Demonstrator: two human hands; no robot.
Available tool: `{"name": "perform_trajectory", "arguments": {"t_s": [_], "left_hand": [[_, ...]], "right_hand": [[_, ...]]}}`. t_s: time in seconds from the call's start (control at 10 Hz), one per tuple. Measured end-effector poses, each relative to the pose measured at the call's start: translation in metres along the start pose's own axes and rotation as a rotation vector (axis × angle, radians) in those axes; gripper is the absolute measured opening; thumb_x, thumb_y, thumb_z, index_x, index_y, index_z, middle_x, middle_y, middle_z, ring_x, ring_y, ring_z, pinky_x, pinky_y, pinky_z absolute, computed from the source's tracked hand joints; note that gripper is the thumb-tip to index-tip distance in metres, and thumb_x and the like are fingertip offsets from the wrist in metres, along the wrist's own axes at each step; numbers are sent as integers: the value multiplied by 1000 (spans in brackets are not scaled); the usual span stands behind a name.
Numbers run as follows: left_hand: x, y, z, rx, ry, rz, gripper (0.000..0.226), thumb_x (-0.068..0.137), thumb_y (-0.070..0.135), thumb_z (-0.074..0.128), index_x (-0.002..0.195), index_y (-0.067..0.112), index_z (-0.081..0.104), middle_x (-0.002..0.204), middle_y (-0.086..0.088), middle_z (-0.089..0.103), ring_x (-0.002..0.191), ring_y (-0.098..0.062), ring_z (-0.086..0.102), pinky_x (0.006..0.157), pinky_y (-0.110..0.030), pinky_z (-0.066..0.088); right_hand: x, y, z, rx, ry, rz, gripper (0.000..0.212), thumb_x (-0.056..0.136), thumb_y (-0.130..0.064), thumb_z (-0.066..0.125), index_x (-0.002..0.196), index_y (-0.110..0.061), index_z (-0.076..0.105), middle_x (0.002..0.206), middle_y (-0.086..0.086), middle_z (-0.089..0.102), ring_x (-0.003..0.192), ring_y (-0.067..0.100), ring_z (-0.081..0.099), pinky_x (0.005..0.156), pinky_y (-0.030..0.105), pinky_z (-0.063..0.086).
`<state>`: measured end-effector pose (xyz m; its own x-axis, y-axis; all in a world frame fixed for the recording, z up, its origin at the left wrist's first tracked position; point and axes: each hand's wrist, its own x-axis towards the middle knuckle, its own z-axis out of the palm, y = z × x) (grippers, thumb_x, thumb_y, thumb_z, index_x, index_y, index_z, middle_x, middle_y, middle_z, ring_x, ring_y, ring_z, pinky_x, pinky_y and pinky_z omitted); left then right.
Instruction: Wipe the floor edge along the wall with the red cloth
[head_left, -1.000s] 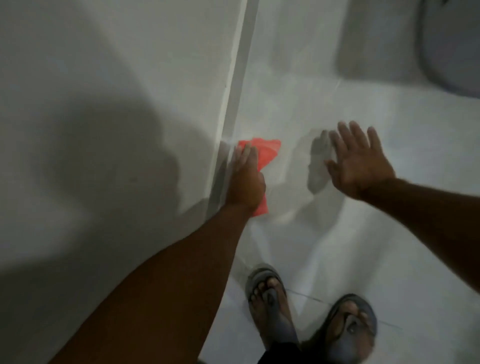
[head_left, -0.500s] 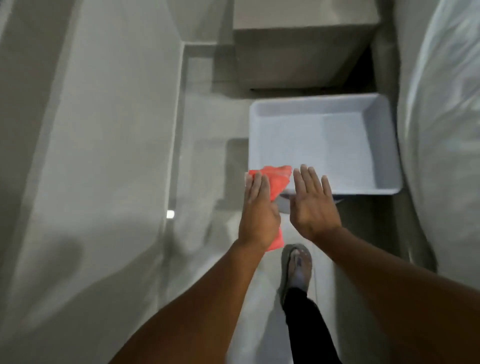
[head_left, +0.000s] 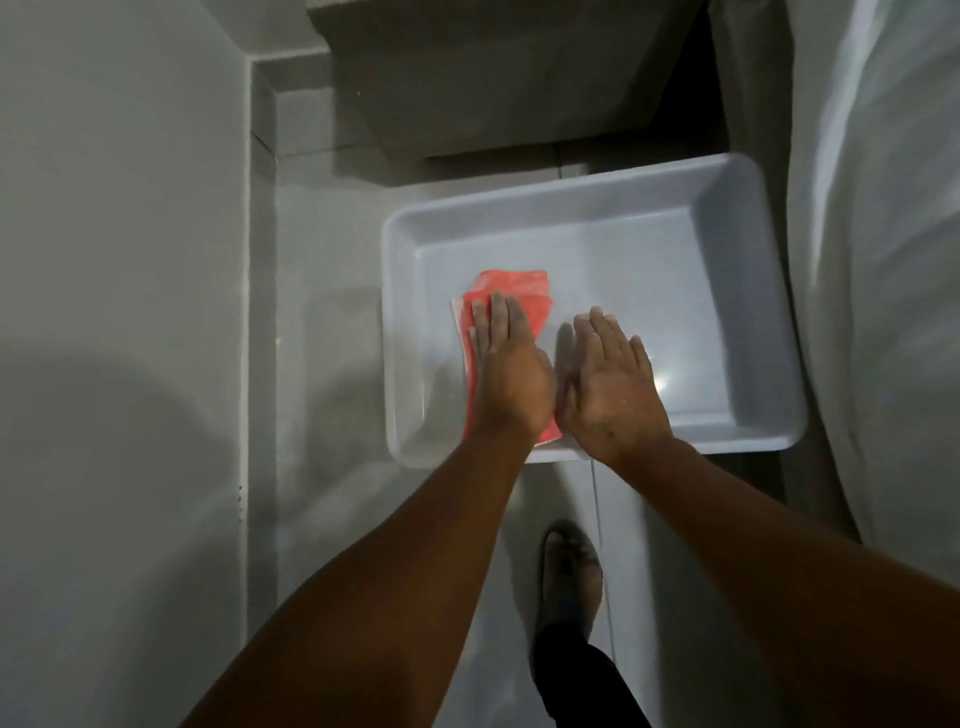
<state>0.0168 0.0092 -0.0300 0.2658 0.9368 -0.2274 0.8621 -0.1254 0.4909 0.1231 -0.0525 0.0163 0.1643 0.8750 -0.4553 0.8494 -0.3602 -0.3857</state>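
- Red cloth (head_left: 511, 293) is lying over the inside of a white plastic tub (head_left: 748, 208), toward the tub's left half, folded flat, with a paler underside showing at its left edge.
- Left hand (head_left: 506, 374) is pressing palm-down on top of the cloth, fingers straight and together, not curled around it; cloth is sticking out past the fingertips and along the hand's left side, and a strip is showing below the wrist near the tub's near rim.
- Right hand (head_left: 608, 384) is spread flat and open, palm down, holding nothing, sitting just beside the left hand over the tub's middle; cannot tell if it is touching the tub's bottom.
- Right hand is not on the cloth; the cloth's right edge is ending just short of its fingers.
- Tub is sitting on the pale tiled floor (head_left: 322, 364), its left rim near the wall (head_left: 119, 260) but apart from it, a strip of floor between them.
- Floor edge (head_left: 260, 364) along the wall is running up the left of the view, well apart from the cloth.
- White bedding (head_left: 883, 260) is hanging just beside the tub on the right.
- Grey cabinet (head_left: 493, 67) is standing beyond the tub.
- Sandalled foot (head_left: 569, 577) and dark trouser leg are showing below the arms.
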Motion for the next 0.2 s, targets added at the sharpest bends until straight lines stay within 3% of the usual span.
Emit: {"name": "perform_trajectory", "arguments": {"t_s": [0.1,0.2], "left_hand": [[10,1,6,91,-86,18,66,107,21,39,160,12,0,171,-10,-4,156,-30,-13,127,-45,-4],[5,7,-3,223,-115,37,69,108,38,32,160,9,-2,171,-14,-5,157,-35,-9,128,-49,-4]], "right_hand": [[0,-2,-11,14,-44,1,69,106,-42,32,165,-14,9,176,10,1,164,26,-4,133,44,-2],[-17,-9,-38,70,22,-5,63,108,-37,29,165,-15,14,176,7,5,164,23,0,133,40,-1]]}}
